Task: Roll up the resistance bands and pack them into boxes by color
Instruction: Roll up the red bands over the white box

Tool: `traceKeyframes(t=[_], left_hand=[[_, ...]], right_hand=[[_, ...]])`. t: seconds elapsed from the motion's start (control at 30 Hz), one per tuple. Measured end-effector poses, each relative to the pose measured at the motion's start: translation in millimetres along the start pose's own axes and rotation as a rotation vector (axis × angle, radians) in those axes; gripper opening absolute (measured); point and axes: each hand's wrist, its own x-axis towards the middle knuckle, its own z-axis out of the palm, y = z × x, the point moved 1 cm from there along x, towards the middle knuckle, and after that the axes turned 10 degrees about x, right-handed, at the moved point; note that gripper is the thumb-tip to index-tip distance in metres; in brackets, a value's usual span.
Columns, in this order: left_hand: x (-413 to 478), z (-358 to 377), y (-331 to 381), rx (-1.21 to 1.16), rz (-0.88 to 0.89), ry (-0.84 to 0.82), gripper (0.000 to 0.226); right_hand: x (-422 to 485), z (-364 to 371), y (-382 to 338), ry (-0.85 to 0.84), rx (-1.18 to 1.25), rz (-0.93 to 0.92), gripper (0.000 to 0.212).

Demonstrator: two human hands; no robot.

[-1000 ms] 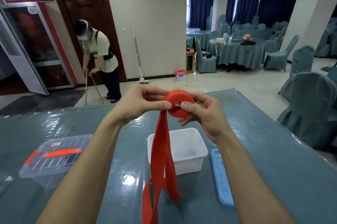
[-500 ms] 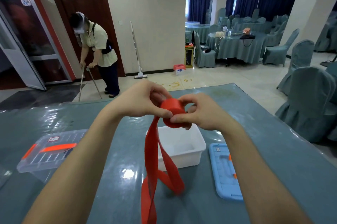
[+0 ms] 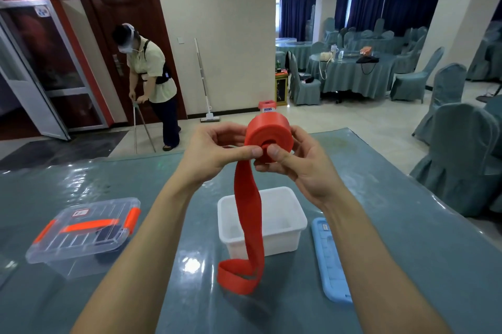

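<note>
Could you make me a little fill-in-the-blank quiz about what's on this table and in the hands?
The band held by the left hand and right hand is ____.
The open box behind its hanging tail is ____.
The lid lying right of that box is ____.
The clear box stands to the ____ of the open box.
Missing: red, white, blue, left.

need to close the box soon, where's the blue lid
Head view: the blue lid lies flat on the table on the right side, just right of the white box and apart from it.
</note>
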Motion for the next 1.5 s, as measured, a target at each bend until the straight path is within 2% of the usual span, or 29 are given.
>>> traceKeyframes(t=[0.1, 0.2, 0.3, 0.37, 0.47, 0.57, 0.63, 0.8, 0.93, 1.0, 1.1, 1.2, 1.33, 1.4, 1.43, 1.5], left_hand=[[-1.4, -6.4, 8.8, 0.214, -0.007, -0.068, 0.053], [1.7, -9.0, 20.8, 0.436, 0.022, -0.183, 0.044], [5.6, -14.9, 31.9, 0.539, 0.054, -0.277, 0.042], [5.5, -17.5, 37.3, 0.612, 0.065, -0.319, 0.043], [4.5, -19.8, 39.0, 0.624, 0.061, -0.324, 0.044], [-3.4, -25.7, 26.7, 0.403, 0.013, -0.303, 0.057], [-15.3, -25.7, 13.5, 0.216, -0.034, -0.285, 0.058], [-27.3, -8.1, 2.7, -0.114, -0.007, -0.07, 0.049], [-18.1, -12.3, 9.3, -0.077, 0.018, 0.059, 0.054], [-20.3, -19.6, 4.3, -0.07, -0.013, 0.032, 0.056], [-29.1, -24.9, -4.5, -0.117, -0.047, -0.037, 0.046], [-33.8, -20.5, -7.7, -0.136, -0.041, -0.006, 0.037], [-34.0, -17.1, -10.4, -0.134, -0.04, 0.017, 0.041], [-33.5, -18.7, -10.9, -0.098, -0.039, 0.01, 0.044], [-33.6, -20.7, -11.2, -0.089, -0.044, 0.004, 0.044], [-33.7, -25.7, -11.1, -0.035, -0.052, -0.018, 0.046]], right_hand=[[-4.6, -8.1, -16.9, -0.031, -0.354, 0.037, 0.075], [-3.9, -4.3, -35.1, -0.1, -0.741, 0.069, 0.064], [-5.2, 0.5, -42.0, -0.148, -0.864, 0.147, 0.061], [-5.9, 0.1, -42.8, -0.169, -0.825, 0.16, 0.061], [-7.6, -0.2, -37.2, -0.149, -0.814, 0.07, 0.049], [-8.9, -2.2, -31.3, -0.055, -0.641, 0.003, 0.054], [-9.4, -4.6, -33.4, -0.017, -0.512, -0.039, 0.052], [-4.9, 7.8, -29.8, 0.042, -0.184, -0.095, 0.042], [-6.7, 30.9, -2.4, 0.097, 0.058, -0.032, 0.044], [-10.6, 31.5, 7.3, 0.075, 0.066, 0.002, 0.048], [-13.9, 30.4, 13.3, 0.089, 0.056, 0.012, 0.054], [-14.3, 32.4, 16.9, 0.11, 0.07, 0.028, 0.059], [-13.9, 33.3, 27.2, 0.138, 0.13, 0.055, 0.073], [-15.9, 29.2, 32.7, 0.119, 0.146, 0.093, 0.072], [-17.6, 26.1, 32.6, 0.088, 0.102, 0.117, 0.068], [-18.5, 18.4, 25.5, 0.009, -0.14, 0.152, 0.064]])
